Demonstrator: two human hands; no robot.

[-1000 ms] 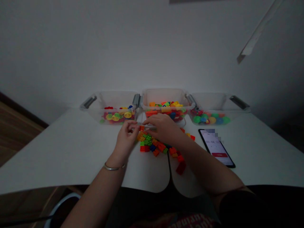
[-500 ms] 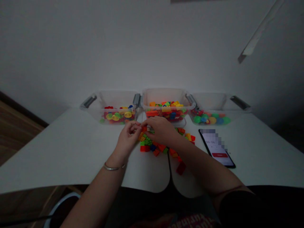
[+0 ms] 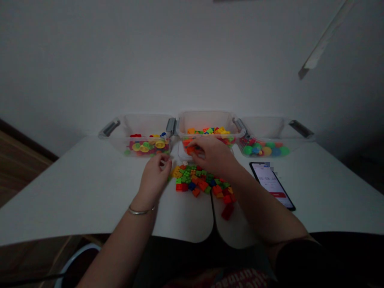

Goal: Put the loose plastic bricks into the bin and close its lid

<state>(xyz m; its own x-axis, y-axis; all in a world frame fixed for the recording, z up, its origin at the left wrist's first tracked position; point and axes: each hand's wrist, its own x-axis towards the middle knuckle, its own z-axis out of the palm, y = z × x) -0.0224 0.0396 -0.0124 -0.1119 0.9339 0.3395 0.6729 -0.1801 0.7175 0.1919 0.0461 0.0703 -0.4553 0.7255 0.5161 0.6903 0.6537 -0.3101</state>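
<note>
My right hand (image 3: 214,156) is raised at the front of the middle clear bin (image 3: 210,137), its thumb and fingers closed on an orange toy brick (image 3: 191,150). On the table left of the brick pile, my left hand (image 3: 154,176) has its fingers curled toward the thumb; whether anything small sits between them cannot be made out. Between and below the hands spreads a pile of toy bricks (image 3: 199,182) in red, orange, green, yellow and blue. My right hand and forearm cover its far right part. More bricks (image 3: 220,132) fill the lower part of the middle bin.
A left clear bin (image 3: 147,120) holds red, yellow, green and blue pieces. Colourful balls (image 3: 268,151) lie in the right clear bin (image 3: 261,124). A phone (image 3: 274,186) rests on the white table (image 3: 90,188), right of my forearm. The wall stands close behind the bins.
My hands were together over the pile's far left side. The right has moved up to the middle bin with the orange brick; the left has drawn slightly left.
</note>
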